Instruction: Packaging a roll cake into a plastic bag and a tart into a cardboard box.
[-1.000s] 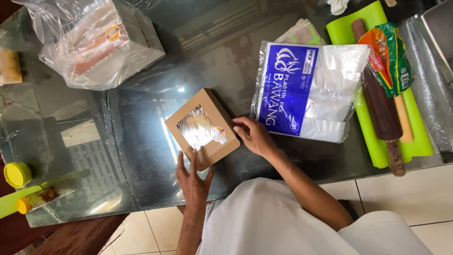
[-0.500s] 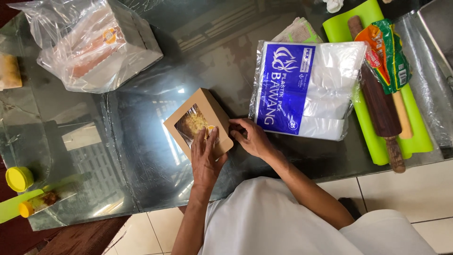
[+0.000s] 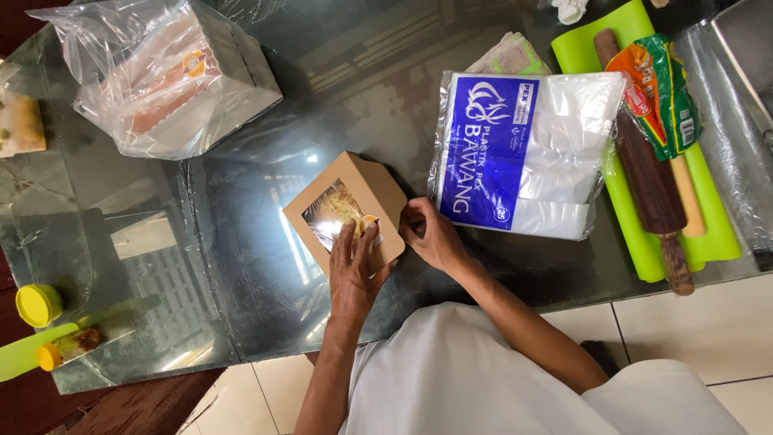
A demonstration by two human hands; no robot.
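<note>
A small brown cardboard box [image 3: 366, 189] with a clear window lies on the glass table [image 3: 241, 266], food showing through the window. My left hand [image 3: 353, 270] lies flat on the box's lid, fingers across the window. My right hand [image 3: 431, 235] grips the box's near right corner with curled fingers. Both hands touch the box.
A pack of clear plastic bags [image 3: 523, 153] with a blue label lies right of the box. Beyond it are a green mat [image 3: 644, 242], a dark rolling pin [image 3: 648, 177] and a snack packet [image 3: 656, 93]. A bagged white box [image 3: 169, 80] sits far left; a yellow cap [image 3: 38, 304] near left.
My left hand has moved from below the box up onto its lid and now covers part of the window. The right hand stays at the box's corner.
</note>
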